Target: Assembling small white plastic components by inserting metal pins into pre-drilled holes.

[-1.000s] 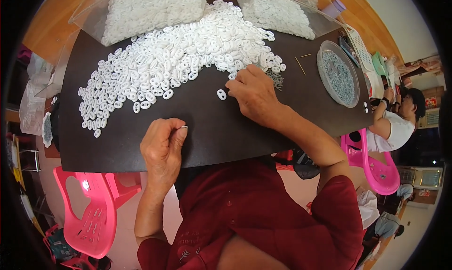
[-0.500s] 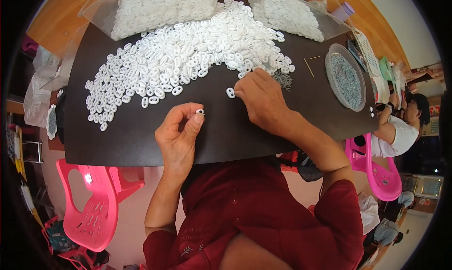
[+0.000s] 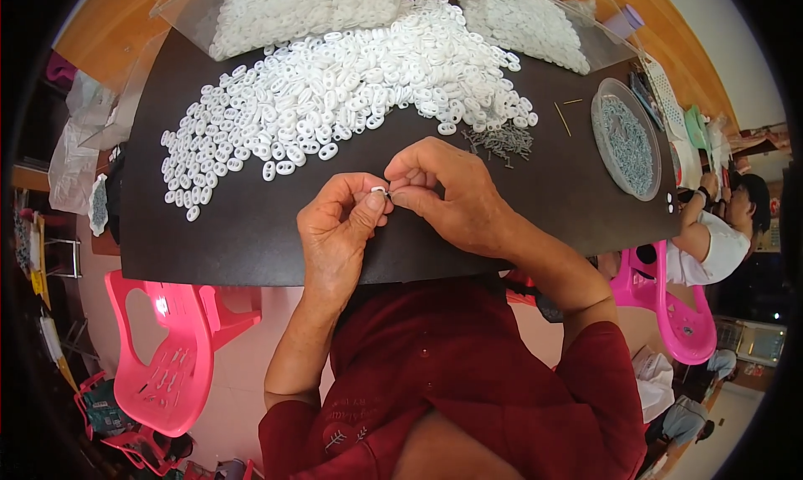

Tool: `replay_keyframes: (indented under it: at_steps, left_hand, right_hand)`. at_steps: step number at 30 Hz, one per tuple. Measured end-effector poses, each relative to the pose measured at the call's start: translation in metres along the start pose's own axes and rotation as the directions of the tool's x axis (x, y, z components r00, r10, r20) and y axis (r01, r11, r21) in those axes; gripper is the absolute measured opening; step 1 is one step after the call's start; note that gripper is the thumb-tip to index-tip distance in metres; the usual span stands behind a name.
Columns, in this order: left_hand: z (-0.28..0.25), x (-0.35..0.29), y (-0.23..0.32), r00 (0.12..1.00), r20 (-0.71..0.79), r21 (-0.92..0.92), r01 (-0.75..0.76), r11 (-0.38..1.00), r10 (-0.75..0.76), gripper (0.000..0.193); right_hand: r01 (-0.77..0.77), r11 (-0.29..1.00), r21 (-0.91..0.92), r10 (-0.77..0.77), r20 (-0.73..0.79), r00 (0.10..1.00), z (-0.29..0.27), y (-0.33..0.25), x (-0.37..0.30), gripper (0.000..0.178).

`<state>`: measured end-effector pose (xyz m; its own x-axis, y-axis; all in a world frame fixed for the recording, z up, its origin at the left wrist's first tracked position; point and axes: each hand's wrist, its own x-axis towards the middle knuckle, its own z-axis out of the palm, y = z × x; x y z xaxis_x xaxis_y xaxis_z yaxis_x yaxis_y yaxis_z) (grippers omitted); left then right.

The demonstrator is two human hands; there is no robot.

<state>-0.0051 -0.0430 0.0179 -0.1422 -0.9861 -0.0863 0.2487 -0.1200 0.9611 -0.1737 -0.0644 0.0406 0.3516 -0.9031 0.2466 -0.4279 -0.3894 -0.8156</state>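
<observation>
Above the table edge my two hands meet at the fingertips. My left hand (image 3: 339,221) is closed, pinching a small white oval plastic piece (image 3: 379,191) between thumb and forefinger. My right hand (image 3: 443,187) is pinched shut against the piece's right side; what its fingertips hold is too small and covered to name. Just beyond lies a heap of white two-hole oval pieces (image 3: 335,95), spread in an arc on the dark table (image 3: 234,237). A little pile of grey screw-like pins (image 3: 500,140) sits at the heap's right end.
Two clear bins of white pieces (image 3: 305,16) stand at the back. On the right are two thin brass-coloured rods (image 3: 563,119) and a round clear tub of small grey parts (image 3: 627,137). A co-worker (image 3: 719,229) sits past the right edge; a pink chair (image 3: 163,371) stands left.
My right hand has come back from the pin pile to my left hand, and their fingertips now meet at the white piece. The whole view has shifted slightly.
</observation>
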Motion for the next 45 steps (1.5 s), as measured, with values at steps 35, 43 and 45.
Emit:
replay_keyframes:
  at_steps: [35,43,45]
  left_hand:
    - [-0.002,-0.001,-0.006,0.985,-0.163,-0.015,-0.051,0.999,0.048,0.011]
    - [0.002,-0.003,-0.015,0.975,-0.193,0.003,-0.115,0.993,0.114,0.01]
    - [0.005,-0.005,-0.015,0.964,-0.234,0.014,-0.124,0.992,0.124,0.01]
  right_hand:
    - [-0.267,0.92,0.287,0.269,0.033,0.963,0.021,0.001,0.001,0.01]
    - [-0.109,0.993,0.042,0.113,-0.095,0.989,0.03,0.008,-0.003,0.006]
    - [-0.062,0.998,0.002,0.061,-0.13,0.99,0.034,0.008,-0.004,0.005]
